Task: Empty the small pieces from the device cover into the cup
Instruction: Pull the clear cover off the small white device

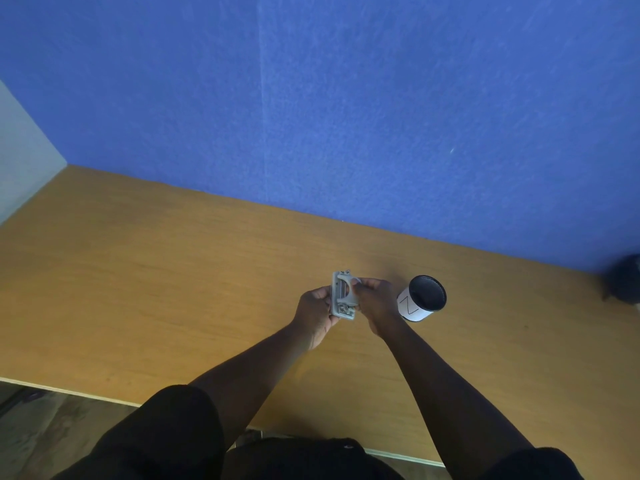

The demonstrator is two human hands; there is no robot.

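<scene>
Both hands hold a grey device cover above a wooden table, beside a cup.

The left hand (317, 308) grips the left edge of the device cover (343, 295), fingers curled around it, while the right hand (375, 301) closes on its right edge with fingertips pinched against the upper part. The cover is held nearly upright, its ribbed inner face toward the camera; any small pieces inside are too small to make out. The cup (422, 298), white outside and dark inside, with 1 hand-drawn mark on its side, stands on the table (173, 278) just right of the right hand, apart from the cover. A blue wall (346, 98) rises behind the table, and a dark object (625, 278) sits at the far right edge.
</scene>
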